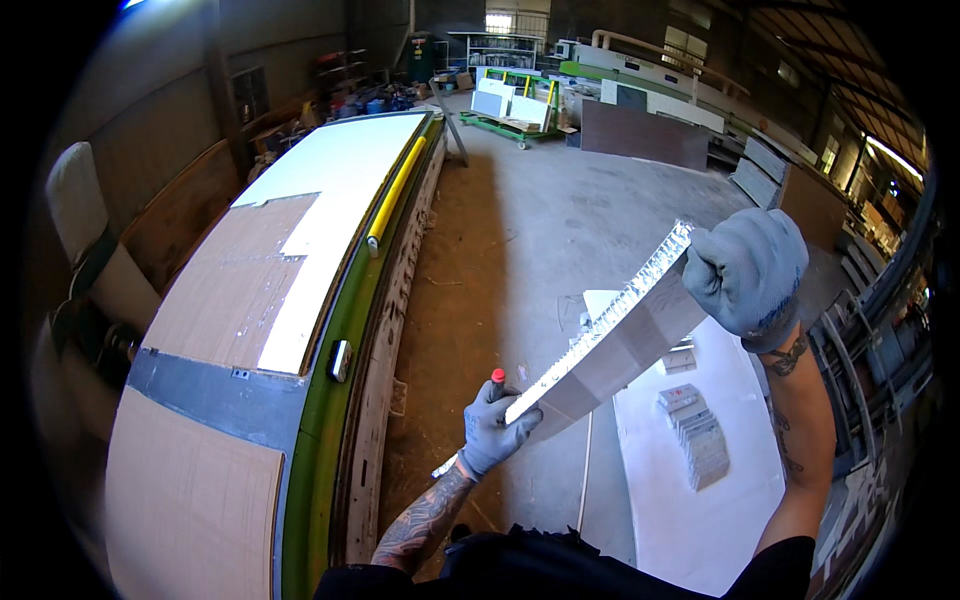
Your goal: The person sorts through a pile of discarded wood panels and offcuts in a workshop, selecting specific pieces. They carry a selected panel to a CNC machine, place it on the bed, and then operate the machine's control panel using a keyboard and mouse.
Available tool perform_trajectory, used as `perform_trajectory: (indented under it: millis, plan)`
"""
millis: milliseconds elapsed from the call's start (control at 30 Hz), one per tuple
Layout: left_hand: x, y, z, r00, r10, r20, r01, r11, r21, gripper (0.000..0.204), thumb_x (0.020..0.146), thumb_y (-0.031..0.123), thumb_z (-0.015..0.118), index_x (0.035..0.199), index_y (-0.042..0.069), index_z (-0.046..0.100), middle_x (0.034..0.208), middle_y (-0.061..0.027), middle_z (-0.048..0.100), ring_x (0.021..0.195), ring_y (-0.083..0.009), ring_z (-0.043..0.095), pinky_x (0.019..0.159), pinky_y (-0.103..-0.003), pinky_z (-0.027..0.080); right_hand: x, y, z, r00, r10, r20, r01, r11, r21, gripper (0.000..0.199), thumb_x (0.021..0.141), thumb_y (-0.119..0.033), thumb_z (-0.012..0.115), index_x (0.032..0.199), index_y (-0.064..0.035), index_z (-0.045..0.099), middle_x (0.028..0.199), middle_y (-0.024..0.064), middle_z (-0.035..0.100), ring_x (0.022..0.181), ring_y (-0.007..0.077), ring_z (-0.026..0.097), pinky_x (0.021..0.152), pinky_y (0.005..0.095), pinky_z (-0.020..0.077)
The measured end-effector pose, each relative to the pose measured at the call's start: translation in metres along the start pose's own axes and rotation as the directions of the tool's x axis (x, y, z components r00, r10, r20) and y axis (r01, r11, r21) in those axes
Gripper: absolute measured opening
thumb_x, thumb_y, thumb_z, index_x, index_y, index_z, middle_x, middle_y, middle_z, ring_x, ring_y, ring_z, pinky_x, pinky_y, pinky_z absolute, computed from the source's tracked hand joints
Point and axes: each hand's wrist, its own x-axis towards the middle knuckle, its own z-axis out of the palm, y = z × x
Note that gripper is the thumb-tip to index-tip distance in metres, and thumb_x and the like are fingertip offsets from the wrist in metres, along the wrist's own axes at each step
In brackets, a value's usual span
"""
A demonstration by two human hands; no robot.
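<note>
A long grey panel strip (625, 365) with a rough, silvery honeycomb-like edge slants up to the right in front of me. My right hand (750, 270), in a grey glove, is closed round its upper end. Near the lower end, my left hand (490, 430), gloved alike, grips the strip and also holds a marker (498, 377) with a red end pointing up. Below the strip, a row of small stacked panel pieces (697, 435) lies on a white sheet (650, 510). Part of each hand's fingers is hidden behind the strip or glove.
To my left stands a long green-edged table (320, 420) bearing brown boards (200, 480) and a white panel (340, 150). A yellow tube (398, 190) lies along its edge. Farther off are a green wheeled rack (510, 125) and a dark board (640, 135). Metal frames (850, 370) stand at right.
</note>
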Motion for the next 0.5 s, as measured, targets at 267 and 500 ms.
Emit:
perform_trajectory:
  millis: [267,500]
  plan:
    - [0.001,-0.011,0.012,0.996,0.021,0.086,-0.007,0.986,-0.165,0.021,0.078,0.017,0.076,0.080,-0.002,0.067,0.079,-0.0126,0.058,0.073,-0.0232,0.057,0.068,-0.034,0.048,-0.007,-0.003,0.012,0.999,0.046,-0.025,-0.042,0.987,0.156,0.028,0.068,-0.008,0.071,0.091,-0.0170,0.056,0.079,0.0013,0.055,0.065,0.0221,0.054,0.059,0.0367,0.0405]
    - [0.007,-0.015,0.033,0.984,0.068,0.162,-0.019,0.958,-0.287,0.033,0.085,0.030,0.072,0.083,-0.002,0.067,0.084,-0.0148,0.060,0.071,-0.0240,0.055,0.066,-0.036,0.046,0.007,0.011,0.003,0.991,-0.123,0.047,0.117,0.986,0.118,0.034,0.061,-0.013,0.072,0.092,-0.0161,0.057,0.085,0.0026,0.056,0.078,0.0251,0.057,0.070,0.0393,0.0442]
